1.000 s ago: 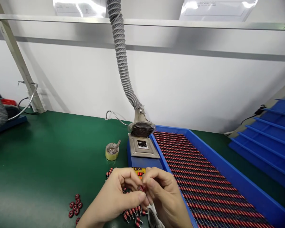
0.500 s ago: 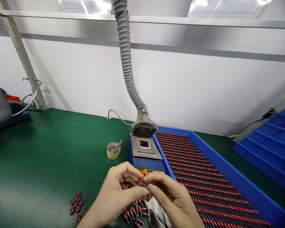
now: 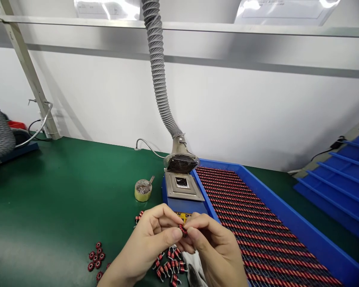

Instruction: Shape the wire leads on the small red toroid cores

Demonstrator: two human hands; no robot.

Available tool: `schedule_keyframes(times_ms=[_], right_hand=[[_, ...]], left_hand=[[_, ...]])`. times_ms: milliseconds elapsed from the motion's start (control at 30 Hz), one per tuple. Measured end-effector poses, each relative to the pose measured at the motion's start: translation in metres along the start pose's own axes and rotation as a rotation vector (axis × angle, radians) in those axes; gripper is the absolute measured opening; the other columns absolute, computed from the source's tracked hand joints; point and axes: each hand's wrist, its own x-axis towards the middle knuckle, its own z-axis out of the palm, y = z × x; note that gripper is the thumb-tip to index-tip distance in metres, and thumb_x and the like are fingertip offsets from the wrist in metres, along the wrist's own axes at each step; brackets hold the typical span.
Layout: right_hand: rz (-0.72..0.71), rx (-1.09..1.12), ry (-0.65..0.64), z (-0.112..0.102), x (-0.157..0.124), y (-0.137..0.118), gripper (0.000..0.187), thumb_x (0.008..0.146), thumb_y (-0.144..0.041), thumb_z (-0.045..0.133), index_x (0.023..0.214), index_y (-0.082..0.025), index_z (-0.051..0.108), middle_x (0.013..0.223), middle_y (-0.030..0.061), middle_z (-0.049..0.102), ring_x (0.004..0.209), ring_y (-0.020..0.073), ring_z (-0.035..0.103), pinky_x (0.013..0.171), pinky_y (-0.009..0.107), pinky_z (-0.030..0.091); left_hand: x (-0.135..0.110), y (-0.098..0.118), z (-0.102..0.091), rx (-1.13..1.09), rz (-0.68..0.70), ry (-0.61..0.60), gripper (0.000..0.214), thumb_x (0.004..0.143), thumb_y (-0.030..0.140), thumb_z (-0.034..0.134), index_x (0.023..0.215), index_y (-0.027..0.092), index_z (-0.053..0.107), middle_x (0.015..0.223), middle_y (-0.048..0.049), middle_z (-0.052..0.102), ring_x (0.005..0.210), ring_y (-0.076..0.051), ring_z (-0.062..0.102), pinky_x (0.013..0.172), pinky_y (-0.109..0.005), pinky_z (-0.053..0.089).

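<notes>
left hand [image 3: 148, 243] and right hand [image 3: 215, 249] pinch one small red coil [image 3: 183, 230] between fingertips, above green bench [image 3: 62, 199]; solder pot [image 3: 183, 187] at 12 o'clock, loose coils [image 3: 169, 266] at 6.

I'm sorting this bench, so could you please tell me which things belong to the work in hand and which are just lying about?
In use:
- left hand
- right hand
- red coil pinched between them
- loose coils below

Lying about:
- solder pot
- blue tray
- small tin
- fume hose
</notes>
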Motion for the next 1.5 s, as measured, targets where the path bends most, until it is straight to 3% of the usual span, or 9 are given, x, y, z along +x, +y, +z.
schedule_keyframes(times_ms=[300, 633, 867, 1000, 1133, 1267, 1500], right_hand=[[0.061, 0.134, 0.0, 0.002, -0.002, 0.006, 0.014, 0.084, -0.03, 0.069, 0.076, -0.019, 0.067, 0.058, -0.0023, 0.054, 0.052, 0.0075, 0.05, 0.052, 0.018, 0.041], [0.03, 0.113, 0.016, 0.005, -0.002, 0.007, 0.017, 0.084, -0.03, 0.068, 0.073, -0.018, 0.065, 0.057, -0.0028, 0.052, 0.051, 0.0068, 0.049, 0.051, 0.017, 0.04], [-0.012, 0.076, 0.087, 0.009, -0.004, 0.01, 0.016, 0.087, -0.031, 0.065, 0.077, -0.019, 0.065, 0.054, -0.0036, 0.052, 0.047, 0.0065, 0.05, 0.047, 0.016, 0.039], [-0.063, -0.038, 0.131, 0.011, -0.004, 0.006, 0.015, 0.088, -0.031, 0.064, 0.078, -0.02, 0.064, 0.056, -0.0034, 0.054, 0.047, 0.0066, 0.052, 0.047, 0.016, 0.042], [-0.081, 0.012, 0.216, 0.009, -0.006, 0.001, 0.011, 0.085, -0.033, 0.067, 0.083, -0.023, 0.062, 0.061, -0.0031, 0.055, 0.051, 0.0092, 0.053, 0.049, 0.019, 0.047], [-0.145, -0.081, 0.145, 0.005, -0.007, 0.001, 0.008, 0.085, -0.029, 0.066, 0.08, -0.023, 0.068, 0.062, -0.0011, 0.059, 0.053, 0.0097, 0.055, 0.051, 0.018, 0.047], [-0.076, -0.065, 0.088, 0.003, -0.005, 0.001, 0.016, 0.086, -0.032, 0.065, 0.074, -0.021, 0.066, 0.059, -0.0016, 0.056, 0.054, 0.0099, 0.052, 0.052, 0.019, 0.043]], left_hand=[[0.002, -0.005, -0.002, -0.025, 0.004, -0.026, 0.023, 0.075, 0.027, 0.076, 0.081, 0.011, 0.06, 0.068, -0.0037, 0.071, 0.061, -0.009, 0.068, 0.062, -0.015, 0.054], [0.003, -0.005, -0.002, -0.031, 0.002, -0.009, 0.025, 0.076, 0.028, 0.076, 0.079, 0.011, 0.058, 0.064, -0.0037, 0.07, 0.059, -0.009, 0.067, 0.06, -0.015, 0.054], [0.001, -0.005, -0.001, -0.047, 0.022, -0.058, 0.018, 0.08, 0.025, 0.071, 0.082, 0.011, 0.06, 0.067, -0.0047, 0.071, 0.061, -0.009, 0.068, 0.062, -0.016, 0.054], [0.001, -0.005, -0.002, -0.03, 0.014, -0.039, 0.016, 0.08, 0.023, 0.071, 0.084, 0.011, 0.062, 0.071, -0.0047, 0.071, 0.063, -0.009, 0.067, 0.064, -0.017, 0.054], [0.001, -0.004, -0.003, -0.023, -0.011, 0.001, 0.021, 0.076, 0.026, 0.075, 0.083, 0.011, 0.061, 0.07, -0.0047, 0.071, 0.061, -0.009, 0.067, 0.062, -0.017, 0.053], [0.0, -0.003, -0.002, 0.017, -0.012, 0.04, 0.02, 0.073, 0.024, 0.078, 0.083, 0.013, 0.065, 0.072, -0.0034, 0.071, 0.062, -0.009, 0.066, 0.063, -0.017, 0.053], [-0.001, 0.0, 0.0, 0.02, -0.012, 0.035, 0.019, 0.069, 0.022, 0.081, 0.086, 0.016, 0.076, 0.073, -0.0043, 0.073, 0.066, -0.009, 0.066, 0.064, -0.015, 0.051]])
